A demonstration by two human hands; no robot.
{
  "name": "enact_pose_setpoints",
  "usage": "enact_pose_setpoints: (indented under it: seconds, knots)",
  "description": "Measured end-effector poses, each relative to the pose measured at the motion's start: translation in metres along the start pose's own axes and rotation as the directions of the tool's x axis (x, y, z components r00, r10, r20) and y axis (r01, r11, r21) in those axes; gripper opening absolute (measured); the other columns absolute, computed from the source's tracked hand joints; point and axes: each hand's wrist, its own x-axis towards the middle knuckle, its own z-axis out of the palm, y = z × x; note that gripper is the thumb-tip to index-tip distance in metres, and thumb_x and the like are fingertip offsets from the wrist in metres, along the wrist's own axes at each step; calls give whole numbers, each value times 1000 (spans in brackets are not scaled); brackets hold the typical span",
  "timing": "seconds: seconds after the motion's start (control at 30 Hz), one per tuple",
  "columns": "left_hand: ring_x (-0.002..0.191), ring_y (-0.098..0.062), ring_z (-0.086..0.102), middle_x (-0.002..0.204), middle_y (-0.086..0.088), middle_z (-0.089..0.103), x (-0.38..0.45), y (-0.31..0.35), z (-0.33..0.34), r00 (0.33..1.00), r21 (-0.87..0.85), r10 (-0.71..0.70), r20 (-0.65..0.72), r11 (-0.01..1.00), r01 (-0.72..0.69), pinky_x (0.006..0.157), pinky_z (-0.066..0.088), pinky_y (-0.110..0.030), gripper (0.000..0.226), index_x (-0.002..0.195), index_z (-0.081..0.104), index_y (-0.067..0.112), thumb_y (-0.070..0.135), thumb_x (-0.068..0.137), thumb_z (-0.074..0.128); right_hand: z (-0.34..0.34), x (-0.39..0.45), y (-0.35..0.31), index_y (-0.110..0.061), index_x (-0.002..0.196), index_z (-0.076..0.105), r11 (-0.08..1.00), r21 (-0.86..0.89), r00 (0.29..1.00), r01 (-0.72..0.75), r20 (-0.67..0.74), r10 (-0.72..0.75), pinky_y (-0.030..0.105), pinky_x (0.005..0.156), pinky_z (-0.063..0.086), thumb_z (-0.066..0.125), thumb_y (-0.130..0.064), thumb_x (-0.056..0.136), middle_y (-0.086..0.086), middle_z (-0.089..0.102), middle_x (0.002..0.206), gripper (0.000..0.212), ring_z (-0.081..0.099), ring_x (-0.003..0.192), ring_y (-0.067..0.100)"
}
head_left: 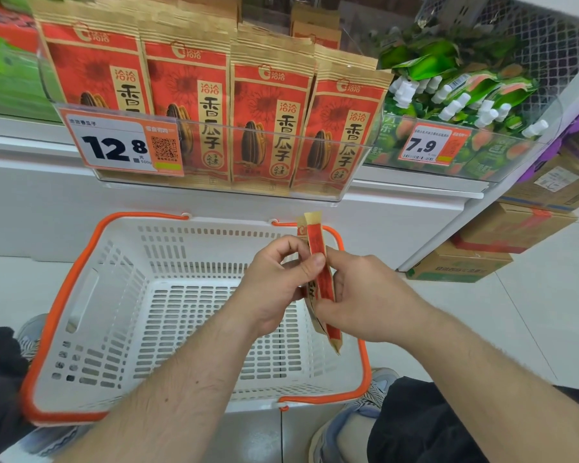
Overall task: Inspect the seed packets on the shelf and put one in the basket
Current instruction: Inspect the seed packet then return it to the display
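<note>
Both hands grasp one seed packet [320, 282] above the white basket [91, 329] with the orange rim. Left hand [274, 285] has its fingers curled, thumb tip pressed on the packet's red face, forefinger bent behind its upper part. Right hand [368, 295] wraps the packet's far side, fingers hidden behind it, thumb lying along its lower half.

Held edge-on to the camera, the packet stands nearly upright, long axis running from the tan sealed top near the basket's far rim down to the tan bottom end, which leans slightly toward the right and hangs over the basket's inside without touching it.

On the shelf [415, 190] behind, four matching red and tan packets [271, 128] stand upright in a clear tray, each printed with "洽洽" and "香瓜子" beside a sunflower seed drawing. A price tag [114, 145] reads "12.8" with a QR code. Beside them, green pouches [465, 95] with white caps sit behind a tag [428, 145] reading "7.9".
</note>
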Motion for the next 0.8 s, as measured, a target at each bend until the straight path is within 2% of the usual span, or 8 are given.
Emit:
enact_pose_setpoints:
  seconds: [0.13,0.2,0.3,0.37,0.47,0.53,0.7,0.8]
  knots:
    - [63,-19,61,69,0,66,-1,2,-1,1000,11,9,1,1000,-9,61,50,-31,37,72,44,13,16,63,80,4,-2,2,-31,112,52,999,3,999,44,29,-44,26,53,47,64,-19,84,-9,55,61,33,55,56,8]
    - [64,-18,60,71,1,67,-1,1,-3,1000,37,21,4,999,-21,60,51,-28,47,72,41,13,5,64,86,-3,-2,7,-32,100,57,985,166,994,40,96,-56,33,57,50,68,-14,81,-8,56,59,28,53,53,8]
    - [79,-17,61,85,5,69,-1,-1,-5,996,116,85,40,989,-89,67,53,-32,51,72,39,15,0,60,86,-16,-1,10,-38,87,74,770,638,995,-16,84,-49,30,55,44,66,-21,80,4,54,59,20,50,55,15]
    - [88,-17,61,97,7,69,-1,-1,-4,987,170,137,88,974,-150,71,52,-37,51,71,39,18,12,54,86,-20,1,9,-33,77,75,623,781,999,-33,45,-3,31,58,45,58,-34,81,11,56,60,17,51,53,18]
    - [91,-21,58,113,-2,62,-2,-1,-2,973,254,193,124,942,-220,77,48,-45,47,68,43,29,17,52,85,-18,4,12,-15,85,69,572,818,998,-62,37,56,32,56,43,56,-44,81,17,57,61,33,47,53,29]
    - [97,-19,58,123,5,57,-2,1,0,964,323,228,138,910,-261,84,48,-46,44,66,44,31,20,50,84,-17,5,15,-7,89,64,577,814,997,-70,41,63,32,52,41,57,-42,80,20,56,64,37,46,57,31]
    - [116,5,52,128,21,50,-5,6,5,941,462,292,174,819,-340,97,50,-44,46,69,43,23,12,52,84,-17,5,16,-11,84,61,592,803,996,-71,22,90,30,48,40,60,-34,77,20,57,68,24,48,52,24]
    - [114,-8,55,129,29,46,-5,7,5,933,532,303,194,766,-360,98,48,-46,43,70,45,24,11,55,83,-19,5,15,-9,83,61,583,809,992,-74,2,123,29,46,40,62,-33,81,17,56,63,24,48,48,23]
